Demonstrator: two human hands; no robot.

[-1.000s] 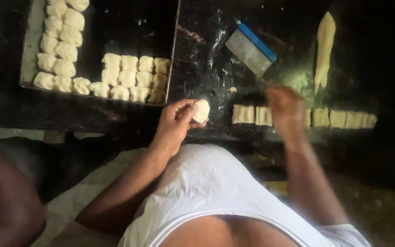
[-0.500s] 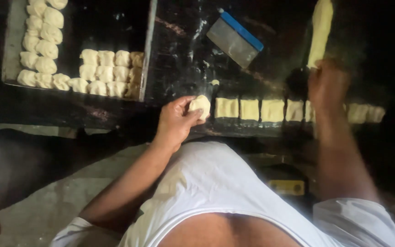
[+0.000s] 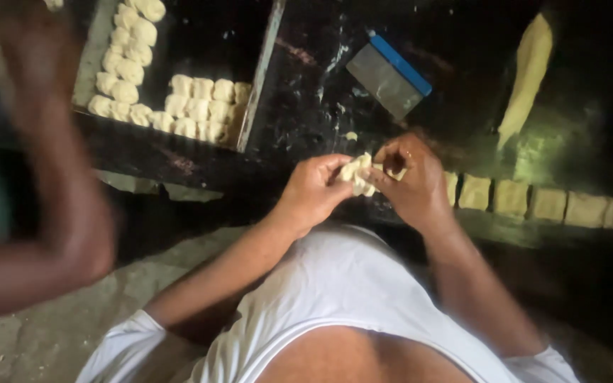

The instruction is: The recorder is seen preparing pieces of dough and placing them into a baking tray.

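My left hand (image 3: pixel 313 190) and my right hand (image 3: pixel 409 181) meet over the near edge of the dark table (image 3: pixel 306 106). Together they pinch a small pale piece of dough (image 3: pixel 358 173) between their fingers. A row of cut square dough pieces (image 3: pixel 533 200) lies along the table edge to the right of my right hand. A long strip of dough (image 3: pixel 530 67) lies further back on the right.
A dark tray (image 3: pixel 260 78) at the back left holds several shaped dough pieces (image 3: pixel 196 106) in rows. A scraper with a blue handle (image 3: pixel 389 78) lies behind my hands. Another person's arm (image 3: pixel 44 170), blurred, reaches up at the far left.
My right hand has come back from the row of cut pieces to join my left hand on the dough. Another person's arm has entered at the left.
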